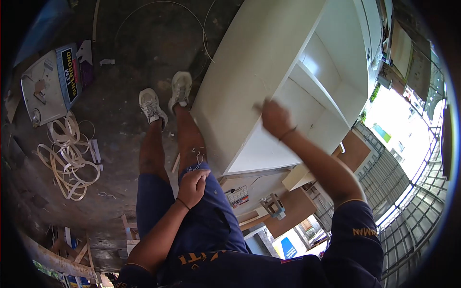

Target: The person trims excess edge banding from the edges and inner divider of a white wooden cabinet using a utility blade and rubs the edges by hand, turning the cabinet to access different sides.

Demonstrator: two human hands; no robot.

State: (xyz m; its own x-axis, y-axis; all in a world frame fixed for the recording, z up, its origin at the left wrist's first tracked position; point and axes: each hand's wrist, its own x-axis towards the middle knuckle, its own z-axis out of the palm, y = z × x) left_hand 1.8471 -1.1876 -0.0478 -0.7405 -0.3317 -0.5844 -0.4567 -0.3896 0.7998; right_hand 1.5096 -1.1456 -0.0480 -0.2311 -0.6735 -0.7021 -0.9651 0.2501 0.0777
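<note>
My left hand (193, 187) is closed in front of my thigh, its fingers curled together; anything inside is too small to make out. Thin pale strands (196, 161) lie by my knee, just beyond this hand. At the front edge of a large cream cabinet (240, 91), my right hand (276, 119) is blurred, with its fingers curled in. A small blurred shape at its fingertips cannot be identified. The cabinet has a white open interior with a shelf (319, 86).
Coiled edging strips (69, 158) lie on the dark floor at the left, beside a metal can (48, 86). My shoes (152, 103) stand near the cabinet's base. A brown board (292, 211) and a metal grille (415, 225) are at the right.
</note>
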